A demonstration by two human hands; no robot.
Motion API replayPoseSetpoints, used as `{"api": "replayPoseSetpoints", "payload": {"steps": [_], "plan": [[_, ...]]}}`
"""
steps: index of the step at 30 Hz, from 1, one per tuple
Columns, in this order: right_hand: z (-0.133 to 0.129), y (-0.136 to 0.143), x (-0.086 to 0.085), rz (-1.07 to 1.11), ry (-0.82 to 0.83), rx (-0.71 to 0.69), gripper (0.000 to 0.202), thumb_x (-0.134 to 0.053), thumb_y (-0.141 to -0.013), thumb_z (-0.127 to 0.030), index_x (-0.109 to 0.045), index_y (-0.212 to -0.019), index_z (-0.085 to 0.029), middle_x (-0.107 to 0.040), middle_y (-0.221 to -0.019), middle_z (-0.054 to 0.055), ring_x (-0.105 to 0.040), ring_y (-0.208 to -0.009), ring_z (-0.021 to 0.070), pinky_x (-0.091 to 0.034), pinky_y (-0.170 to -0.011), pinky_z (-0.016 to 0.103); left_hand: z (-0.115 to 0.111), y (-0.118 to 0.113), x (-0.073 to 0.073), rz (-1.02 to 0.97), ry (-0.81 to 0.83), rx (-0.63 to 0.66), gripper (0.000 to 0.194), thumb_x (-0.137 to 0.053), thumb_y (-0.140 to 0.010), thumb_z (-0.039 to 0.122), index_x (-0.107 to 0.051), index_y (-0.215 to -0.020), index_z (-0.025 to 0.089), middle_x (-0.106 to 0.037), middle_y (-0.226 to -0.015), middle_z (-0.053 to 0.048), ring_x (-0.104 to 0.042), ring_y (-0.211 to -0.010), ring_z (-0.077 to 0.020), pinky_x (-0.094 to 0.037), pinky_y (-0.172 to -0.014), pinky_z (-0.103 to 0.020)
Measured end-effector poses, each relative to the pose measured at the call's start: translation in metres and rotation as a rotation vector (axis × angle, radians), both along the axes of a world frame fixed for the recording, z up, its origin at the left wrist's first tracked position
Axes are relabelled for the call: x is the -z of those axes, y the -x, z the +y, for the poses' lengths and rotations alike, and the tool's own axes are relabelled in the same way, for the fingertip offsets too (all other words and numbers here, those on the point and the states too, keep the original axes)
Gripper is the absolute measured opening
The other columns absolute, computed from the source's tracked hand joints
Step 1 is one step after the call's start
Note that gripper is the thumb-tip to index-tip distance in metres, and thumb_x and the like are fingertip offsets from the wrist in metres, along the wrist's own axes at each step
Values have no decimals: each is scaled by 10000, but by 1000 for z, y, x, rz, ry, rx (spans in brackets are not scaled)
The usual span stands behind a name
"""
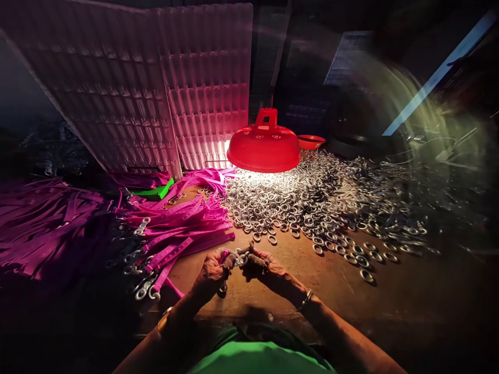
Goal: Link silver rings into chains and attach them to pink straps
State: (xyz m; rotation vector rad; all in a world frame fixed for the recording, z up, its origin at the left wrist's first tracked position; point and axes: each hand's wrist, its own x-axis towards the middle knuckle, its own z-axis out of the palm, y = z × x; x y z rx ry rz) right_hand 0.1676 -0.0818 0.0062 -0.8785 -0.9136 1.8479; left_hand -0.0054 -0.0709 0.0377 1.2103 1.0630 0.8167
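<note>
My left hand (213,269) and my right hand (263,261) meet over the table in front of me, fingers closed and some of them wrapped in dark cloth. Shiny metal rings (240,257) show between the fingertips. A bit of pink strap shows at the left fingers, and a metal fitting (222,289) hangs below that hand. The right fingers pinch at a ring from the other side; their exact hold is partly hidden. Left of my hands lies a bundle of pink straps (195,221) with metal hooks and rings (145,290) on their ends.
A large pile of loose metal rings (296,200) spreads to the right on the wooden table (304,296). Above it hangs a red lamp (263,148). Behind stand ribbed translucent panels (206,78). A green tray (156,192) and more pink straps (50,228) lie left.
</note>
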Motion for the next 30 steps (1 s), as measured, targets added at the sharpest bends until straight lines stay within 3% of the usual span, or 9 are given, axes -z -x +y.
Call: {"api": "replayPoseSetpoints", "payload": {"steps": [4,8,12,15,17,20,23,26,30], "plan": [[2,-2,1,-190,-109,59,348,-667,-726,-482,-582,-827,-160,-567,-667,0,-482,-516,85,-372,-467,207,0,4,-3,94,-121,-1,232,-567,-710,364,-486,-602,176,-444,-592,22,-404,-568,-106,-358,-553,-228],[6,-6,-10,-586,-480,97,212,-550,-801,-365,-545,-741,-162,-475,-601,-23,-367,-494,69,-276,-443,200,0,0,-11,304,-329,-134,127,-550,-711,273,-591,-779,174,-565,-741,-27,-527,-666,-151,-422,-617,-253],[12,-5,-26,-774,-719,-3,275,-467,-822,-258,-415,-568,-166,-385,-533,-40,-303,-474,55,-228,-445,203,-1,-8,-21,260,-264,-13,113,-491,-745,279,-540,-745,177,-470,-618,23,-422,-510,-104,-322,-464,-214],[16,-2,-34,-725,-706,-79,270,-508,-782,-249,-404,-546,-167,-380,-512,-45,-338,-468,56,-262,-442,190,1,-8,-23,188,-180,96,177,-501,-722,275,-420,-593,184,-300,-522,65,-255,-474,-72,-193,-438,-217],[18,1,-35,-685,-643,-92,250,-529,-760,-266,-419,-557,-169,-391,-514,-45,-372,-456,60,-288,-422,181,4,-6,-22,130,-198,97,170,-498,-710,255,-420,-582,175,-325,-542,56,-249,-512,-74,-199,-464,-223],[19,6,-31,-507,-416,-102,209,-557,-756,-343,-510,-665,-161,-464,-574,-32,-417,-447,65,-342,-406,182,8,-4,-16,91,-197,3,129,-503,-713,256,-473,-634,158,-418,-577,33,-308,-537,-81,-252,-492,-220],[19,9,-21,-246,-225,4,288,-630,-733,-422,-583,-847,-161,-537,-681,-12,-471,-503,72,-415,-471,200,11,-5,-9,61,-113,-142,161,-540,-718,304,-480,-674,162,-431,-557,41,-338,-505,-80,-272,-478,-216],[17,9,-9,-182,-168,132,378,-667,-723,-455,-589,-973,-183,-572,-807,10,-531,-597,90,-458,-551,219,12,-6,-3,23,-102,-201,145,-548,-721,289,-503,-694,154,-455,-570,38,-355,-501,-77,-280,-468,-207],[11,8,3,-286,-240,108,366,-590,-781,-502,-597,-951,-179,-573,-726,12,-532,-582,107,-453,-542,230,14,-6,1,54,-156,-221,53,-540,-694,202,-524,-696,151,-503,-592,22,-413,-530,-89,-333,-488,-205]]}}
